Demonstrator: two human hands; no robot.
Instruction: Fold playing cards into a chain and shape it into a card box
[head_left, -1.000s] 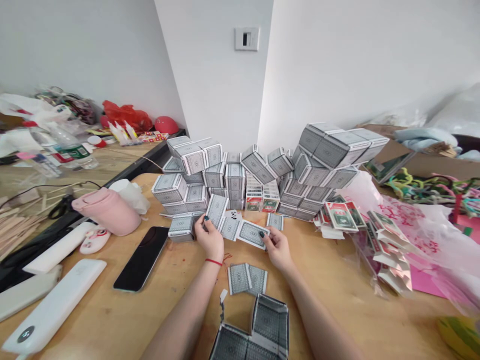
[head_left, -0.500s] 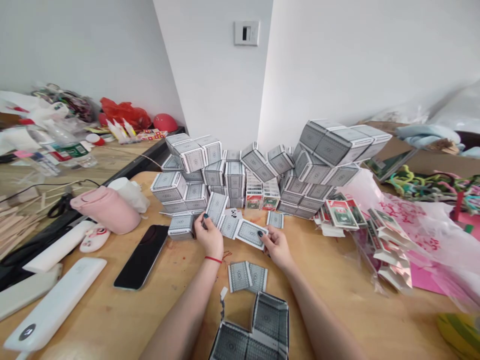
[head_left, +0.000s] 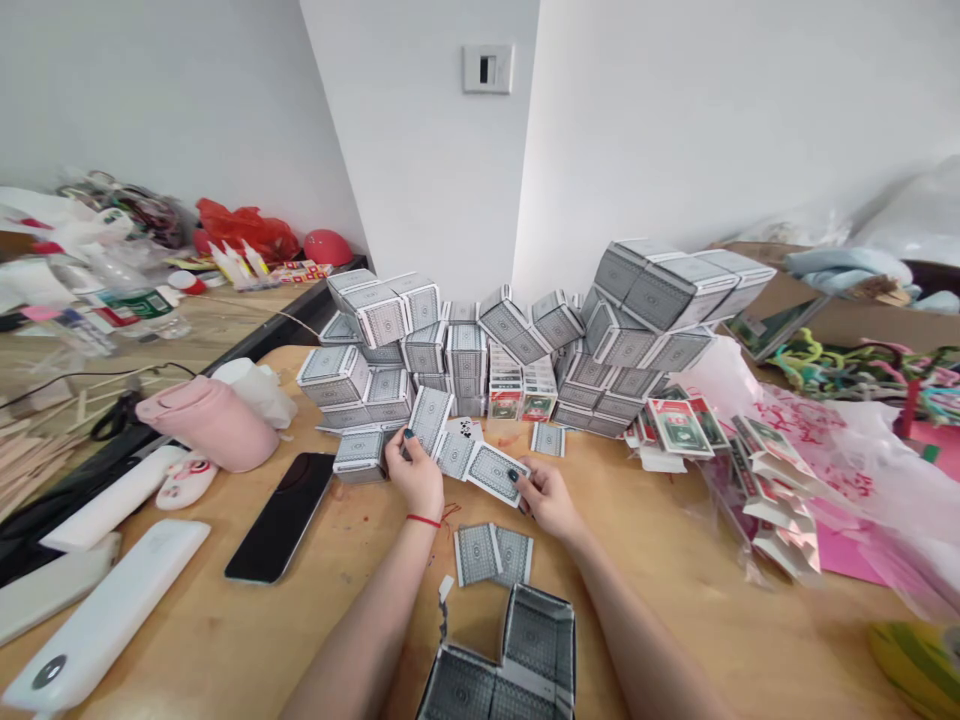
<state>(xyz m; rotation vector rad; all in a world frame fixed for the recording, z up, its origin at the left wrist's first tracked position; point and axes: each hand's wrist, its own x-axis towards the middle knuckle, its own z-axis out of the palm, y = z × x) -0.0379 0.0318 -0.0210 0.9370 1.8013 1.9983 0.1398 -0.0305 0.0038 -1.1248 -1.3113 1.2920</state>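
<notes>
Playing cards (head_left: 495,473) (gray-backed) in both hands (head_left: 412,478) (head_left: 547,503)

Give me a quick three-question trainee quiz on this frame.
1. Which wrist wears the red string: A left, B right, or C neither?
2. True or false: the phone lies left of the left hand.
3. Fill in: the card in the right hand shows its patterned ____.

Key: 1 A; 2 true; 3 back.
</notes>
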